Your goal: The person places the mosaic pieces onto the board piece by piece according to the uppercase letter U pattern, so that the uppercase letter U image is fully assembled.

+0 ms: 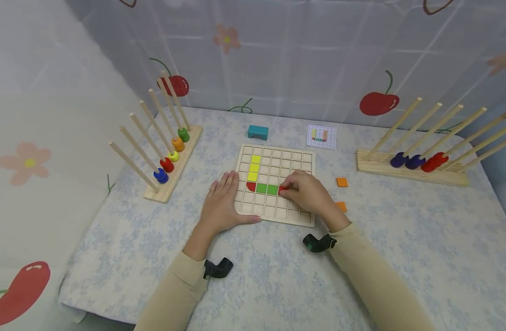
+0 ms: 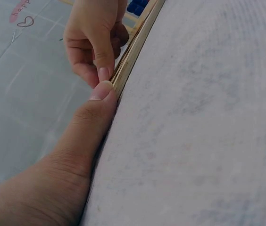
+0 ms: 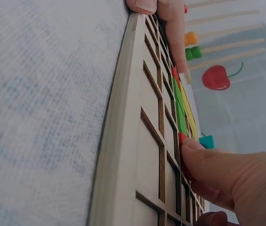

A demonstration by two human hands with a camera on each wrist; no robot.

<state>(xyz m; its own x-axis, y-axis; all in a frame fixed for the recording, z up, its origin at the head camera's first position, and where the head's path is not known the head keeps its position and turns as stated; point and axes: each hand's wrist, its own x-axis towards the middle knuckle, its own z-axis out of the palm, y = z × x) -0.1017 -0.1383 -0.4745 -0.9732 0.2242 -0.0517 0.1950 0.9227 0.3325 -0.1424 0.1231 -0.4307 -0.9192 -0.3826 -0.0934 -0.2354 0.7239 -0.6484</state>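
A wooden grid board (image 1: 273, 212) lies on the table. In its cells sit yellow square tiles (image 1: 253, 168) in a column, a rounded red tile (image 1: 251, 186) below them, and two green tiles (image 1: 267, 189) to the right. My right hand (image 1: 306, 193) pinches another red tile (image 1: 282, 190) between thumb and fingers, at the cell beside the green ones; the right wrist view shows this red tile (image 3: 182, 139) partly hidden by the thumb. My left hand (image 1: 225, 204) rests on the board's left side, fingers straight, thumb along the near edge.
Two orange tiles (image 1: 341, 182) lie right of the board, one partly behind my right wrist. A pattern card (image 1: 321, 137) and a teal block (image 1: 258, 132) sit beyond it. Pegged wooden racks with coloured beads stand at left (image 1: 165, 192) and right (image 1: 414, 174).
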